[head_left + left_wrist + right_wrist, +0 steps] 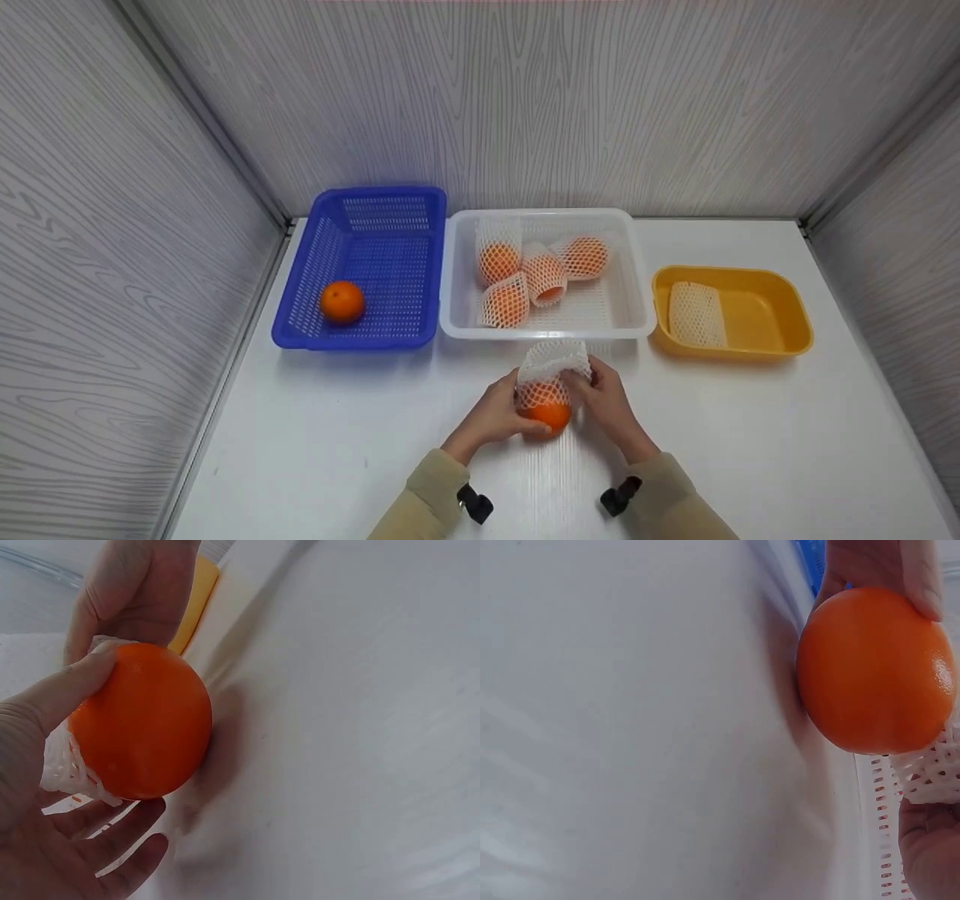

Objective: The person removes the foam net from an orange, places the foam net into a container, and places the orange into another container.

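An orange (553,418) is partly inside a white foam net sleeve (553,360), its near end bare. My left hand (499,411) grips the orange from the left, thumb on the near side and fingers beneath, as the left wrist view shows. On the right, my right hand (606,394) pinches the net's edge between thumb and fingers. In the right wrist view the bare orange (877,671) fills much of the upper right, with the net (930,774) behind it. Part of the right hand's fingers is hidden by the net.
A blue basket (356,343) at the left holds one bare orange (342,302). The white basket (547,334) just beyond my hands holds several netted oranges (501,262). At the right, a yellow bin (765,349) contains a flat foam net (696,315).
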The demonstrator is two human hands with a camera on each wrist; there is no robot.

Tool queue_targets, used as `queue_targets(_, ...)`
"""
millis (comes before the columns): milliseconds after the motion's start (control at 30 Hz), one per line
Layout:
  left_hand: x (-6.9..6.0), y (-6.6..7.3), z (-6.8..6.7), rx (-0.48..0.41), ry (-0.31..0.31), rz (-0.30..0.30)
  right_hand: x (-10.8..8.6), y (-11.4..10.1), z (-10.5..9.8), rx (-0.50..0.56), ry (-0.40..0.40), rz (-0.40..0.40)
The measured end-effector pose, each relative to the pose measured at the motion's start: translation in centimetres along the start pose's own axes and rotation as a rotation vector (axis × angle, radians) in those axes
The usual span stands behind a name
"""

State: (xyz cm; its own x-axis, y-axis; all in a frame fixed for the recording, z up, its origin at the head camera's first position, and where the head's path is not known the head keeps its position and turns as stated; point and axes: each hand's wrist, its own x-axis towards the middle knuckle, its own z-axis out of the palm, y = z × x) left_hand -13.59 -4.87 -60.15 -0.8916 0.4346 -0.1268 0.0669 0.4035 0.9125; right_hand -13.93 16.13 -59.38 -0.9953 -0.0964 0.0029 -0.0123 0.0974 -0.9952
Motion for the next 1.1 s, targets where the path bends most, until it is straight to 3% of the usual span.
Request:
queue_targets(233,-0.1,0.2,-0.1,0.029,-0.08,0.008,0.6,0.1,-1.3,0.142,0.052,0.125)
queue_targets(400,-0.3,0.4,-0.3,0.082,-0.091,-0.032,0.9,-0.8,-2.7,0.171,0.073,0.109)
queue_targets(633,-0.5,0.6,-0.3,0.1,-0.093,-0.035,1.5,-2.8,-5.3,0.08,0.142,0.068)
queue_targets(867,-0.6,0.6,-0.2,0.114,-0.094,-0.019,2.6,-4.8,-9.6,-0.024,0.269,0.058)
queue_targets(1100,-0.6,0.5,-0.1,0.116,-0.095,-0.004,3.6,-5.2,-15.4,-0.146,0.395,0.165)
